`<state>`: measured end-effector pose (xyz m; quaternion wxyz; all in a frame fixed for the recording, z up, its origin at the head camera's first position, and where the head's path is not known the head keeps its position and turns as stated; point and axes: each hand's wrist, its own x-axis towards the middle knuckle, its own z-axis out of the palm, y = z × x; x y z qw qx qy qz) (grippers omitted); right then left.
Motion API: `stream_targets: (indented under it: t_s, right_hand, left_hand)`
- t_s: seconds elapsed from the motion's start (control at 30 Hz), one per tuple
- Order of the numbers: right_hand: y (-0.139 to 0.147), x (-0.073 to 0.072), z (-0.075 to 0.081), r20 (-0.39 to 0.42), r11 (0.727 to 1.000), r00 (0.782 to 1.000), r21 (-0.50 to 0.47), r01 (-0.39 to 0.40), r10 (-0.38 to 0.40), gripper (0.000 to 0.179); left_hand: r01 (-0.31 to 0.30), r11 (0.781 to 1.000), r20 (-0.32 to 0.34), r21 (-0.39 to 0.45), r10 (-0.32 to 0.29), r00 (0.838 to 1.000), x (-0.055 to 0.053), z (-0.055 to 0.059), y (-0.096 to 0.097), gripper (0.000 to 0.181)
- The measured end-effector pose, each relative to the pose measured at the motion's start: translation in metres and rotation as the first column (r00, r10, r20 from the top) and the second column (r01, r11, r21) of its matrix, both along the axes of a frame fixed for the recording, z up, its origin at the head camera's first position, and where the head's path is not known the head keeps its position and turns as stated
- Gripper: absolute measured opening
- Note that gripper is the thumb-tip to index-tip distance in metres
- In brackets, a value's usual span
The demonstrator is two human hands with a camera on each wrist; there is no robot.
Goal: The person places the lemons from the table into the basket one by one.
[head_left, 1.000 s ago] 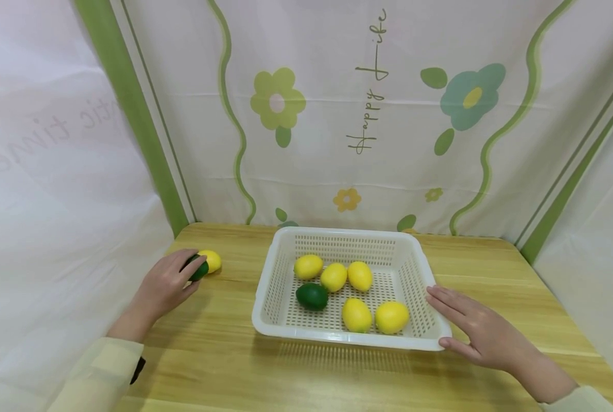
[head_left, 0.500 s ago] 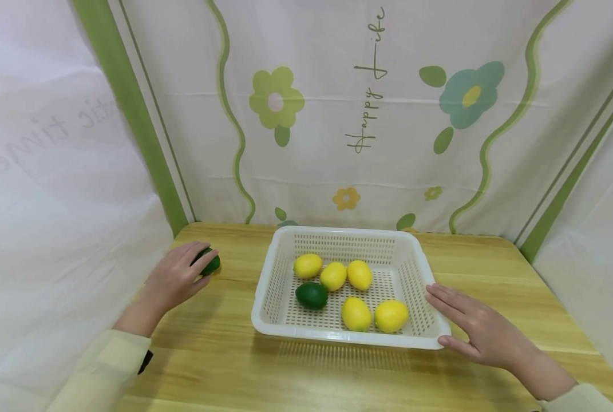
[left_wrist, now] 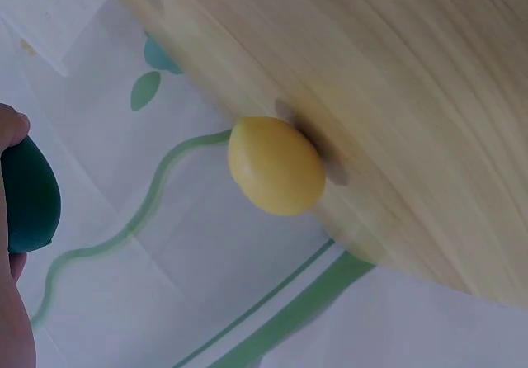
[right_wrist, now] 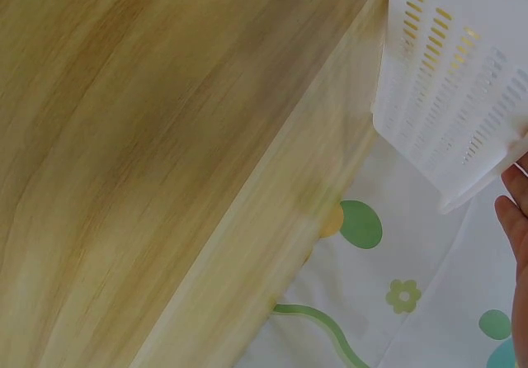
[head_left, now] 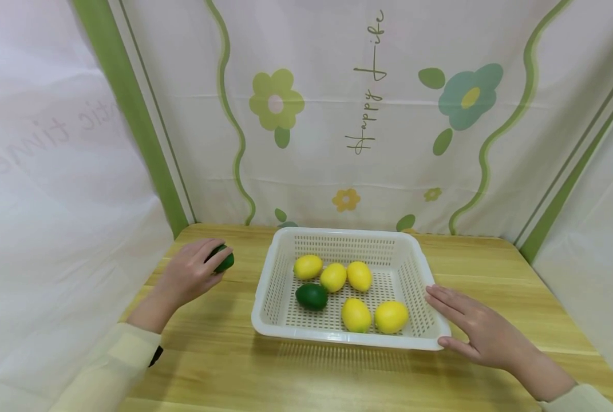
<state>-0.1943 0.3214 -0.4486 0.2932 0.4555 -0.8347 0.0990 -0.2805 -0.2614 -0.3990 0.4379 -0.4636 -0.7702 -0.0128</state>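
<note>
My left hand (head_left: 190,273) grips a dark green lime (head_left: 224,259) on the left side of the table, left of the white basket (head_left: 262,294). A yellow lemon (left_wrist: 276,166) rests on the table in the left wrist view, apart from the lime (left_wrist: 31,195); the head view hides it behind the hand and lime. My right hand (head_left: 483,332) touches the basket's right rim with straight fingers, the thumb at the near corner. Inside the basket lie another dark green lime (head_left: 312,297) and several lemons (head_left: 356,315).
The wooden table (head_left: 224,366) reaches back to a white curtain (head_left: 316,160) printed with flowers and wavy green lines. More white curtain hangs along the left and right sides. The basket takes up the middle of the table.
My left hand has moved right with the lime, a little nearer the basket. The lemon seen beside it earlier has dropped out of sight in the head view. My right hand stays put.
</note>
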Motion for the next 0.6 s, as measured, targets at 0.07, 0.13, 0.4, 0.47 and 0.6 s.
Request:
stream_targets:
  t_s: [0.07, 0.13, 0.4, 0.47, 0.6]
  right_hand:
    - [0.000, 0.000, 0.000, 0.000, 1.000, 1.000, -0.001, -0.002, 0.002, 0.068]
    - [0.000, 0.000, 0.000, 0.000, 1.000, 1.000, -0.001, -0.002, 0.002, 0.068]
    - [0.000, 0.000, 0.000, 0.001, 1.000, 1.000, 0.003, 0.001, -0.001, 0.069]
    - [0.000, 0.000, 0.000, 0.002, 1.000, 1.000, 0.003, 0.002, -0.002, 0.069]
    - [0.000, 0.000, 0.001, 0.004, 1.000, 1.000, 0.003, 0.003, -0.003, 0.069]
  left_hand:
    - [0.005, 1.000, -0.002, -0.006, -0.005, 1.000, 0.000, 0.002, 0.004, 0.035]
    - [0.008, 1.000, -0.005, -0.014, -0.008, 1.000, 0.000, 0.004, 0.007, 0.034]
    - [-0.021, 0.997, 0.003, -0.079, 0.021, 1.000, 0.001, 0.011, 0.019, 0.048]
    - [-0.017, 0.996, -0.001, -0.083, 0.017, 1.000, 0.002, 0.013, 0.023, 0.051]
    - [-0.006, 0.996, -0.009, -0.085, 0.005, 1.000, 0.001, 0.015, 0.031, 0.053]
